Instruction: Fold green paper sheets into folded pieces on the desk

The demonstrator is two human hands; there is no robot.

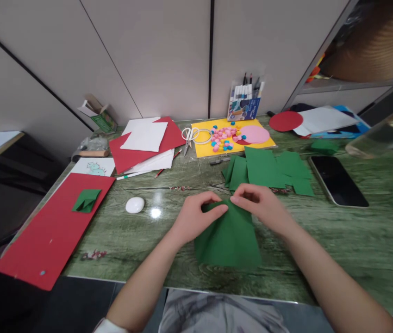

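Note:
A sheet of green paper (229, 240) lies on the green wood-grain table (356, 240) in front of me. My left hand (196, 217) pinches its upper left part, with the fingers closed on a fold. My right hand (262, 203) pinches the top edge right beside it. The fingertips of both hands nearly meet at the paper's top. The lower half of the sheet rests flat on the table.
Several green paper pieces (269, 169) lie behind my hands, and a dark phone (338, 180) lies to the right. A red sheet (50, 231) with a folded green piece (87, 200) lies left, near a white oval object (135, 205). Scissors (189, 136), a yellow sheet with small beads (224, 138) and a marker box (245, 99) stand at the back.

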